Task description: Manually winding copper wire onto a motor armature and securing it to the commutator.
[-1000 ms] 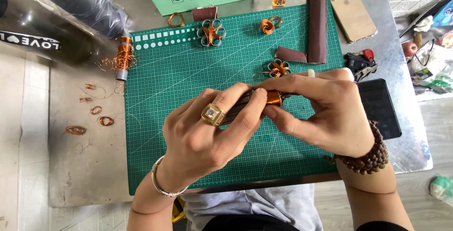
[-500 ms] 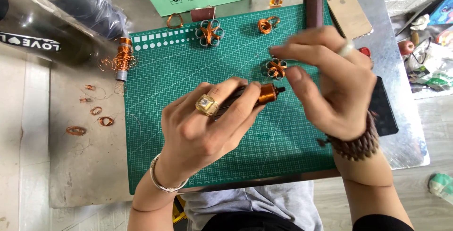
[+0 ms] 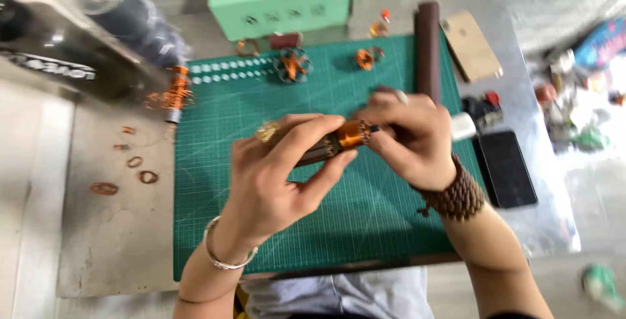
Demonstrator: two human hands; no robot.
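Honestly, left hand (image 3: pixel 274 175) gripped the half-wound copper coil rod (image 3: pixel 336 143), right hand (image 3: pixel 411 136) pinched its tip, several finished coils (image 3: pixel 293 66) already sat on the mat (image 3: pixel 339 227).

A single head-worn camera looks steeply down from above the person's chest, close to both hands, facing the green cutting mat (image 3: pixel 391 227) on the tabletop (image 3: pixel 117 241); the far edge blurs.

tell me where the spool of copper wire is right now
In the head view the spool of copper wire stands at the far left edge of the green cutting mat, left of both hands, with loose copper wire rings nearer on the metal table.
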